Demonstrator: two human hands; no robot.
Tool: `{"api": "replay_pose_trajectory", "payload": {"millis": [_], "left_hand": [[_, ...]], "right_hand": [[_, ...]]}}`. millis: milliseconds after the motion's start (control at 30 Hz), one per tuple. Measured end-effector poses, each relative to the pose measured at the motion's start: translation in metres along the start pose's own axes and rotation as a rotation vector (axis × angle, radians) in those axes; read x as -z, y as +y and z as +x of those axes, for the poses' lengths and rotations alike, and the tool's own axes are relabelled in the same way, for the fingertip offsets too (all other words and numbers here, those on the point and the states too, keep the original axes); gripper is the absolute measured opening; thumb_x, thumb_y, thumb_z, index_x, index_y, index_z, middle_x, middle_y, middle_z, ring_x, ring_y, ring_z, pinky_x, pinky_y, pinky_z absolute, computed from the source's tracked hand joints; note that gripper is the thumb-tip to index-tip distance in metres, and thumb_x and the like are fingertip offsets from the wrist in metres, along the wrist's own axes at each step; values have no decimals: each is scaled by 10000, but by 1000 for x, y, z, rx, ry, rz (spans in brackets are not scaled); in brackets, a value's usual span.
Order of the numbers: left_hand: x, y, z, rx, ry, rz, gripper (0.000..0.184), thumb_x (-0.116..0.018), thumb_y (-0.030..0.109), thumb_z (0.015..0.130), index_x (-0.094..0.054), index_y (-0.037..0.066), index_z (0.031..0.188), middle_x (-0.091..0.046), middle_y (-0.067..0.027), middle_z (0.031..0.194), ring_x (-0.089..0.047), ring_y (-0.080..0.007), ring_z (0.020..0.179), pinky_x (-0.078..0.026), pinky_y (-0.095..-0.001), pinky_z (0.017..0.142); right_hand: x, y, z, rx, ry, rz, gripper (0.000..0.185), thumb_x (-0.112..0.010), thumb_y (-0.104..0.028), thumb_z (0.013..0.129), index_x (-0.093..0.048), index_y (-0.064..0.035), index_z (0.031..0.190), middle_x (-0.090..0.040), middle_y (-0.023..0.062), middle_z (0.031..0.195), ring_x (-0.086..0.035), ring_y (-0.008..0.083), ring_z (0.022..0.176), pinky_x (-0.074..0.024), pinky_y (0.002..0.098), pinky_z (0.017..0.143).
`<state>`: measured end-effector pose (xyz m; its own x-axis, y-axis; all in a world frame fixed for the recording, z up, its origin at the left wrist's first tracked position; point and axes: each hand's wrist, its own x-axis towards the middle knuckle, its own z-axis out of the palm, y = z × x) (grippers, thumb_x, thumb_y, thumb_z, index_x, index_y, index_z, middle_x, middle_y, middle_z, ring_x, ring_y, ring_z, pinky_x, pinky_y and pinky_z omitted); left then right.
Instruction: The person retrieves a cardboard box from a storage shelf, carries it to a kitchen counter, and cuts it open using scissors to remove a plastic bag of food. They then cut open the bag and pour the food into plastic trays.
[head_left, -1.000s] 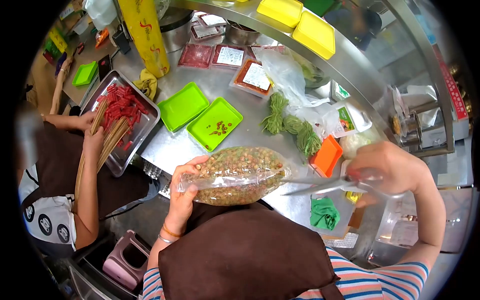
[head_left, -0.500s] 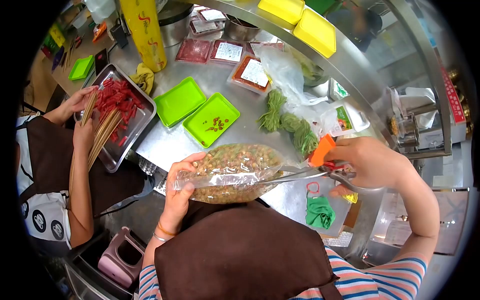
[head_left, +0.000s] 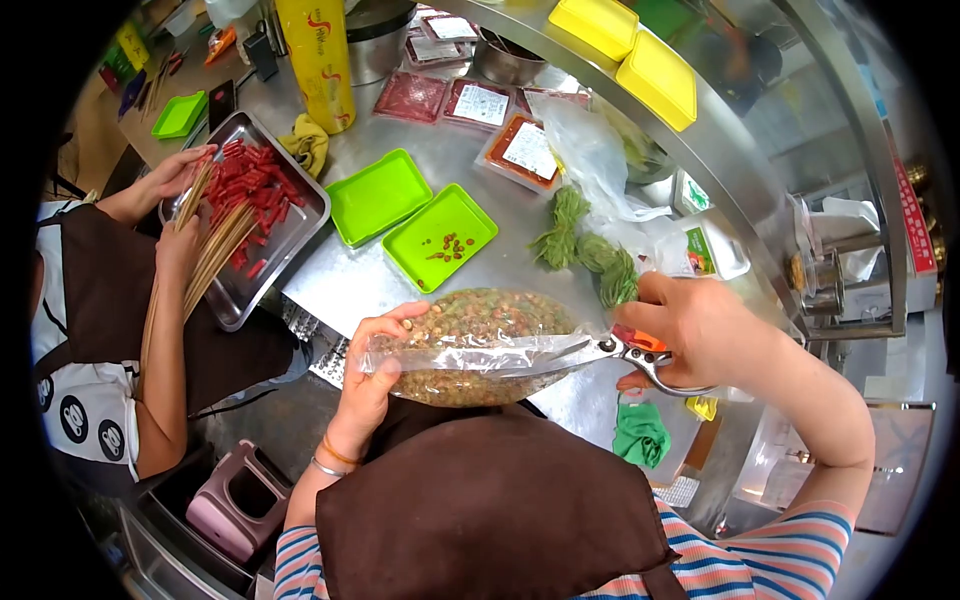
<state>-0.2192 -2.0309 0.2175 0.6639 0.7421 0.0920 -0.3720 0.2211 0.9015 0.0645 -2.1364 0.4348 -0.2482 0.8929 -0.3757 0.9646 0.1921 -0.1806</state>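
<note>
My left hand (head_left: 372, 375) is closed on the left end of a clear plastic bag (head_left: 480, 345) packed with small brown and green pieces. My right hand (head_left: 700, 330) grips metal scissors (head_left: 648, 368) by the handles. Their blades point left and reach the right part of the bag; whether they are cutting through the plastic cannot be made out. An orange object (head_left: 640, 338) shows beside my right fingers, partly hidden. Past the bag lies a green tray (head_left: 465, 215) with a few small reddish pieces.
Another green tray (head_left: 380, 195) adjoins the first. Bundles of green strands (head_left: 562, 228) lie near a white plastic bag (head_left: 590, 150). Sealed meat packs (head_left: 412, 97) stand farther back. At left, a co-worker's hands (head_left: 180, 240) hold sticks over a metal pan (head_left: 318, 215) of red pieces.
The scissors have turned in my right hand, which has shifted slightly left and down. The orange object is now lower and more covered. The whole view has shifted a little.
</note>
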Motion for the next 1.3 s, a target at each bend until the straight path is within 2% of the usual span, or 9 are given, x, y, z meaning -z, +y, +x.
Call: {"api": "replay_pose_trajectory", "payload": {"millis": [167,567,667,867,967,1033,1133,1267,1300], "left_hand": [[-2,2,1,11,3,-31,467,-625,398,870,-472,54,1145,-486,-216,1300,-457,-272,1217,-340,-393,1035],[-3,5,-2,56,-13,-90,508,-637,385,860,-469,47,1201,-490,-187,1310,-414,-286,1274,-305,-409,1067],[-2,4,1,42,-11,-58,581,-665,446,835,-463,62,1221,-472,-201,1317,-455,-271,1228,-382,-399,1021],[-4,8,1,14,-76,-34,536,-651,394,850,-471,49,1219,-488,-176,1318,-415,-277,1282,-306,-401,1073],[-2,8,0,38,-97,-92,647,-711,384,804,-425,60,1286,-463,-172,1347,-398,-276,1296,-307,-397,1076],[-7,14,1,59,-100,-291,852,-800,326,719,-329,68,1380,-427,-165,1384,-390,-274,1301,-310,-391,1076],[-1,9,1,60,-172,-28,1023,-855,232,645,-231,76,1441,-394,-161,1413,-385,-267,1305,-310,-386,1078],[3,3,3,-21,-208,145,1054,-855,129,630,-206,82,1459,-348,-160,1446,-364,-257,1320,-310,-381,1079],[-6,6,1,59,-192,-50,1091,-851,84,630,-163,97,1477,-332,-165,1455,-345,-261,1333,-310,-384,1080]], "right_hand": [[-4,3,-6,24,-68,90,448,-766,-405,700,-584,-72,937,-527,112,733,-577,343,615,-457,420,520],[-5,-11,11,35,-132,252,433,-742,-401,742,-574,-50,932,-562,125,745,-584,362,643,-466,421,543],[-3,-16,14,20,-119,244,444,-745,-400,742,-573,-39,935,-561,137,739,-586,365,649,-466,427,550],[-12,-34,28,26,-75,270,444,-759,-383,730,-580,-31,932,-559,146,705,-584,359,645,-451,435,552],[-25,-25,22,61,-60,308,468,-750,-417,732,-584,-33,940,-564,144,705,-585,358,651,-449,434,558],[-24,-27,24,41,-73,324,478,-748,-430,731,-585,-31,939,-567,147,707,-586,357,653,-452,433,564],[-21,-35,30,20,-52,352,503,-747,-450,726,-583,-25,938,-575,154,714,-592,359,661,-459,429,573],[-20,-53,47,54,28,280,537,-743,-473,721,-571,-12,936,-591,165,731,-603,364,676,-479,417,583],[-19,-57,52,69,18,253,547,-736,-479,726,-566,-8,944,-599,170,741,-609,370,693,-489,416,588]]}}
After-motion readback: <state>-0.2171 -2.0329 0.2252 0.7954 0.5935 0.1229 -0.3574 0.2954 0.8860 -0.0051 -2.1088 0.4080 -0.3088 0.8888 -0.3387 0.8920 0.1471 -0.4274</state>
